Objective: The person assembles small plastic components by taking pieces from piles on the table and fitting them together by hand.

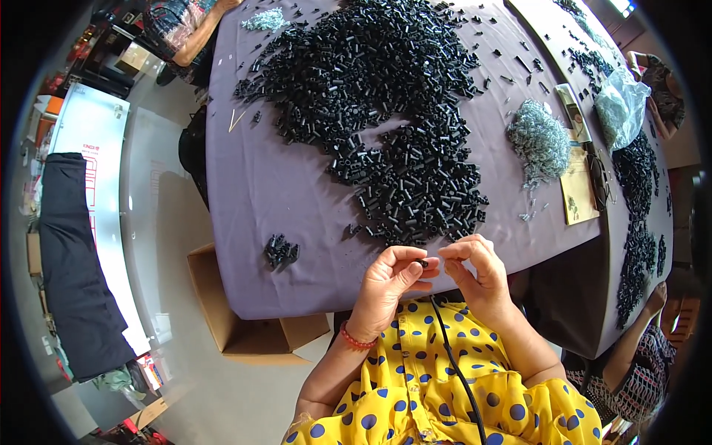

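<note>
- Black little tube piece [423, 263] — pinched between the fingertips of left hand [386, 285] and right hand [478, 274], just off the table's near edge.
- Small near-left cluster [280, 251] looks finished.
- Far heap [386, 96] — most seemingly remains.

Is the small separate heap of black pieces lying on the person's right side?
No, the small heap lies to the left of both hands, near the table's left edge.

Small black tube [423, 262] between fingertips.
</note>
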### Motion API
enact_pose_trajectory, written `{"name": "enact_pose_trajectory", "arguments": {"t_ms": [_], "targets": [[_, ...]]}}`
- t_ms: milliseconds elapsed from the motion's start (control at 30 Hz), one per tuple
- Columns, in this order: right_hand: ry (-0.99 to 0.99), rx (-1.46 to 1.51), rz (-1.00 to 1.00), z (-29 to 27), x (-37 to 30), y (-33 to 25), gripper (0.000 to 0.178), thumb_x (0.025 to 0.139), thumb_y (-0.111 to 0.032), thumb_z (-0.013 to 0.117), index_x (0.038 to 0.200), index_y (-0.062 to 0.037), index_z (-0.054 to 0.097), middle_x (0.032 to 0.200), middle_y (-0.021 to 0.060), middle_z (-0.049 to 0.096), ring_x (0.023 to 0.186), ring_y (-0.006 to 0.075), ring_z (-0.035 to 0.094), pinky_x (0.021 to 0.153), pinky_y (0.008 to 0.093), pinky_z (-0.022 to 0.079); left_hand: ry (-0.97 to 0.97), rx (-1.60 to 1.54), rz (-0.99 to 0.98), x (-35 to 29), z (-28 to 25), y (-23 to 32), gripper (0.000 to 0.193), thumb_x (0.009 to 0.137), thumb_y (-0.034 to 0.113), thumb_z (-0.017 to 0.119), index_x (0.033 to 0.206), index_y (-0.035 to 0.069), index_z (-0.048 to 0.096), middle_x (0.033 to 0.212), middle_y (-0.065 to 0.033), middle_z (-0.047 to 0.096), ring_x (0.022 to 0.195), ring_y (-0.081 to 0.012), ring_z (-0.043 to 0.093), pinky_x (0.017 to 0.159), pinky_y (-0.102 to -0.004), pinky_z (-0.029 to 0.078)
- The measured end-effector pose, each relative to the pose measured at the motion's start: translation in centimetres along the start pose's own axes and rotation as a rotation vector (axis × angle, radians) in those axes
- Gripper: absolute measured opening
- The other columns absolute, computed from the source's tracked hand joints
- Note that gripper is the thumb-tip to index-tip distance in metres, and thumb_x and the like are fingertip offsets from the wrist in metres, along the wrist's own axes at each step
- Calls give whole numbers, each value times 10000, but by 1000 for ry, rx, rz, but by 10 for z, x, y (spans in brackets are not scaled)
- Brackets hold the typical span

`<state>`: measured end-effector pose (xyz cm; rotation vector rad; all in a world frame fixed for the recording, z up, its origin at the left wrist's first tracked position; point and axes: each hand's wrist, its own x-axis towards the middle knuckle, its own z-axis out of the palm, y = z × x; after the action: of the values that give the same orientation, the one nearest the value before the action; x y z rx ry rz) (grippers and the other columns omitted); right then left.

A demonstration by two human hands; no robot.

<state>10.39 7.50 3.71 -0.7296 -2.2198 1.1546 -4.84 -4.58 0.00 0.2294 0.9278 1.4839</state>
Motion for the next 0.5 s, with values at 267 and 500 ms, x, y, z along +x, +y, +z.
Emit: {"name": "enact_pose_trajectory", "arguments": {"t_ms": [267, 500], "targets": [[49, -108, -66, 8, -4, -1, 408, 822, 59, 712, 1195, -77, 619, 924, -8, 672, 805, 167, 653, 902, 353, 357, 42, 109, 118, 2, 0, -8, 270, 1019, 212, 638, 1219, 34, 600, 1141, -57, 697, 1058, -133, 675, 896, -284, 566], [54, -168, -109, 11, -1, -2, 442, 804, 76, 699, 1210, -76, 615, 907, -11, 675, 817, 158, 660, 888, 364, 360, 58, 145, 135, 1, 1, -8, 253, 997, 175, 669, 1201, 32, 621, 1090, -27, 672, 1010, -96, 657, 878, -267, 561]]}}
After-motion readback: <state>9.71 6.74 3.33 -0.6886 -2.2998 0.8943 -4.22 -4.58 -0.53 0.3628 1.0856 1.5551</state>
